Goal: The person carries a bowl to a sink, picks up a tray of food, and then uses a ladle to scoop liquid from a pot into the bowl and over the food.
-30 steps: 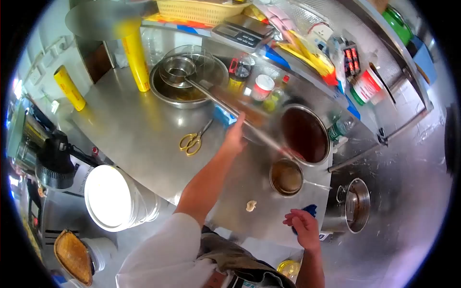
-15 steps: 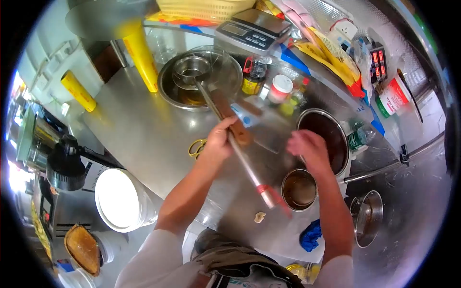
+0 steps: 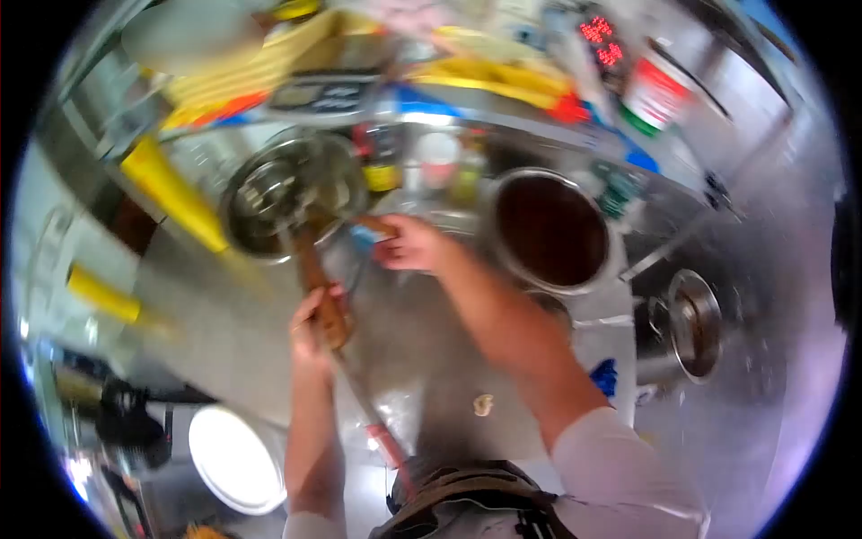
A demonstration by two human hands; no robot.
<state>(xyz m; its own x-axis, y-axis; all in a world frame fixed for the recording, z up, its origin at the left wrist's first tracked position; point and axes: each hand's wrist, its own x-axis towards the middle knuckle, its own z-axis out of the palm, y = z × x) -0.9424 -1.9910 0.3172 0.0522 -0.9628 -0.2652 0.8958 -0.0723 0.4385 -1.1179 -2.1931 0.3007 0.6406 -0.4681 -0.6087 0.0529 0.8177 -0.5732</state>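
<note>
My left hand (image 3: pixel 314 319) is closed around a long-handled metal ladle (image 3: pixel 364 395) and a brown wooden paddle (image 3: pixel 312 265) lying along it. The ladle's red-ended handle slants down toward my waist; its upper end reaches the steel bowl (image 3: pixel 241 225), where blur hides the details. My right hand (image 3: pixel 413 244) is closed on a brown wooden handle (image 3: pixel 375 225) just to the right of the paddle. What that handle belongs to is blurred. Beside its fingers shows a blue and white patch (image 3: pixel 364 238).
A pot of dark liquid (image 3: pixel 549 229) stands right of my right hand. Behind are jars (image 3: pixel 438 157), a scale (image 3: pixel 321 94) and yellow packets (image 3: pixel 489 81). A white bucket (image 3: pixel 235 460) is at lower left, a blue cloth (image 3: pixel 604 377) at right.
My view has turned right. My right hand has moved from beside the pot to the wooden handle and closed on it. My left hand keeps the ladle, now more upright.
</note>
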